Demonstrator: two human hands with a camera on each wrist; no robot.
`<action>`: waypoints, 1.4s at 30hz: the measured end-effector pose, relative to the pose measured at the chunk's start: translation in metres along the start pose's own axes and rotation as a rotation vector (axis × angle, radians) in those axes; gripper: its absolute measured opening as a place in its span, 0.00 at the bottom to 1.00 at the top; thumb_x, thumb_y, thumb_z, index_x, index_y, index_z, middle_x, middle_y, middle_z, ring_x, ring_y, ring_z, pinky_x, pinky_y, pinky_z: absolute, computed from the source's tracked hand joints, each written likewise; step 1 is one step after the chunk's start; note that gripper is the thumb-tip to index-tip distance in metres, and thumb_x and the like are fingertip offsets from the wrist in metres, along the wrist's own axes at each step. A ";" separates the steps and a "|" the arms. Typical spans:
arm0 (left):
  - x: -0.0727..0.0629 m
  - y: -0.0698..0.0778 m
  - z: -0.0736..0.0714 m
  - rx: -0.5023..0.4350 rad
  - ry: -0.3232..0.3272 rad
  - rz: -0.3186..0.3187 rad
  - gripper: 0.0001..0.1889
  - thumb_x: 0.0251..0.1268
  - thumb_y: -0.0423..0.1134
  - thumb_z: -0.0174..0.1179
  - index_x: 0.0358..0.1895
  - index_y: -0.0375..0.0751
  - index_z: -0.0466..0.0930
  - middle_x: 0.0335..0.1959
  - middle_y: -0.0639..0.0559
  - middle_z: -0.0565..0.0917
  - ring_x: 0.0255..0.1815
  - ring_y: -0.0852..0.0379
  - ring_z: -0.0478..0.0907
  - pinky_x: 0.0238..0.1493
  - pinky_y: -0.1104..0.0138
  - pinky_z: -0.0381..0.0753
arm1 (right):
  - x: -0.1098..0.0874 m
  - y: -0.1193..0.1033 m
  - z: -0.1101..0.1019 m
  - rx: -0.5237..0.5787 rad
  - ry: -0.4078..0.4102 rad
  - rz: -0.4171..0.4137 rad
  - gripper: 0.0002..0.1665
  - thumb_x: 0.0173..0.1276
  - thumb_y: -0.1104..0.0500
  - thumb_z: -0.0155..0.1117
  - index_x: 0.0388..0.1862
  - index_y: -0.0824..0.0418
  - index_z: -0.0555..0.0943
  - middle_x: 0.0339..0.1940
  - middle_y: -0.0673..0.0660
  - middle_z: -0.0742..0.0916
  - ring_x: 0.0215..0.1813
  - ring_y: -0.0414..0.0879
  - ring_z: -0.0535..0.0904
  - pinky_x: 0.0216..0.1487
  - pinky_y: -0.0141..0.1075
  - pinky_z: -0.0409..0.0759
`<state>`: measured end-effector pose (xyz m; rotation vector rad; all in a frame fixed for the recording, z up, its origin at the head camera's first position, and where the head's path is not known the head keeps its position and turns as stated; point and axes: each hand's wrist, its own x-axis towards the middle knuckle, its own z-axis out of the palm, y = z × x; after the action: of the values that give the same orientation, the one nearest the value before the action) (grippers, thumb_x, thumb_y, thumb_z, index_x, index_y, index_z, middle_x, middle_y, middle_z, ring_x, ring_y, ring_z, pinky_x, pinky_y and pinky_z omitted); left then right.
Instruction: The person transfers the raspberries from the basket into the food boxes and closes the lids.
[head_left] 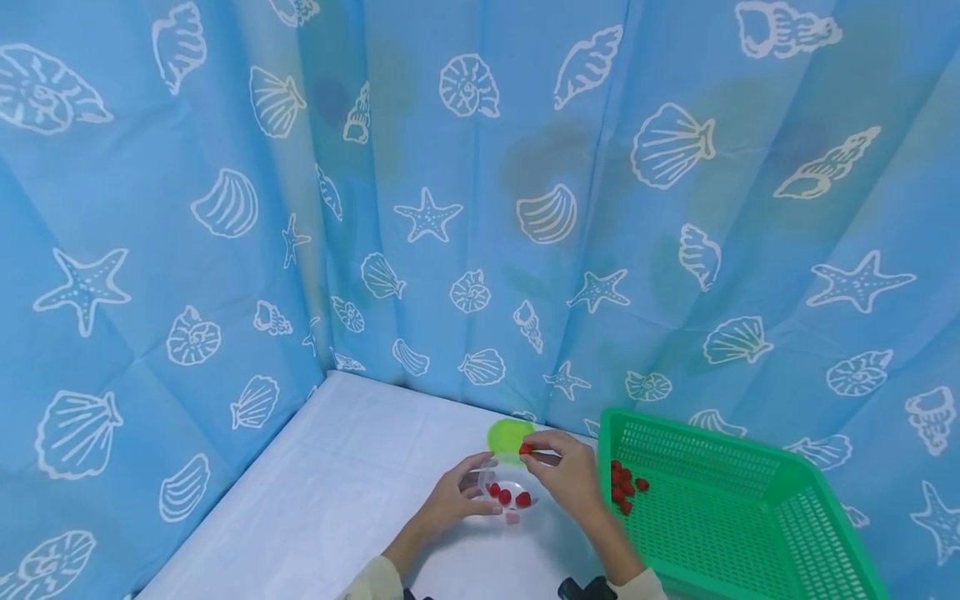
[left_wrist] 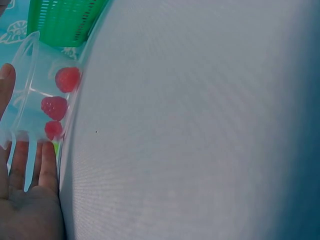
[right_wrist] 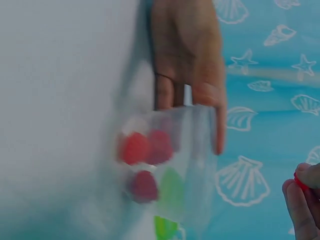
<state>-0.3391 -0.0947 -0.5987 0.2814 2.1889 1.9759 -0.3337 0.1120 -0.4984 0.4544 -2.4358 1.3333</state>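
Observation:
My left hand grips a clear plastic tub, thumb on one side and fingers on the other. Several raspberries lie at the bottom of the tub on the white table. Above its rim, my right hand pinches one raspberry between thumb and fingertips. The right wrist view also catches that raspberry at its right edge, with the tub blurred nearer the middle. A round lime-green lid-like disc lies just behind the tub.
A green perforated basket stands to the right, with more raspberries heaped at its left side. The white table extends left. A blue shell-print curtain hangs close behind and along the left edge.

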 end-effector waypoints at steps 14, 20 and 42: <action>0.001 0.000 -0.001 0.037 -0.011 0.047 0.41 0.55 0.43 0.73 0.73 0.52 0.63 0.69 0.52 0.70 0.67 0.45 0.69 0.60 0.57 0.76 | -0.016 0.020 0.043 0.006 -0.029 -0.004 0.14 0.56 0.65 0.76 0.42 0.57 0.87 0.39 0.46 0.87 0.47 0.45 0.85 0.43 0.35 0.84; 0.000 0.001 -0.002 0.009 -0.016 0.045 0.42 0.54 0.42 0.74 0.73 0.52 0.63 0.70 0.51 0.69 0.67 0.45 0.69 0.61 0.58 0.75 | -0.016 0.025 0.050 -0.004 -0.082 0.003 0.14 0.55 0.66 0.76 0.42 0.60 0.87 0.40 0.49 0.87 0.47 0.47 0.85 0.42 0.34 0.84; 0.000 -0.001 -0.004 0.016 -0.023 0.059 0.45 0.50 0.45 0.76 0.73 0.53 0.63 0.68 0.56 0.70 0.68 0.49 0.69 0.62 0.61 0.74 | -0.015 0.026 0.054 -0.244 -0.235 -0.053 0.11 0.57 0.61 0.76 0.40 0.57 0.87 0.39 0.49 0.86 0.41 0.41 0.85 0.41 0.30 0.84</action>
<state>-0.3399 -0.0983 -0.5989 0.3740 2.2071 1.9762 -0.3380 0.0810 -0.5523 0.6360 -2.7112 0.9922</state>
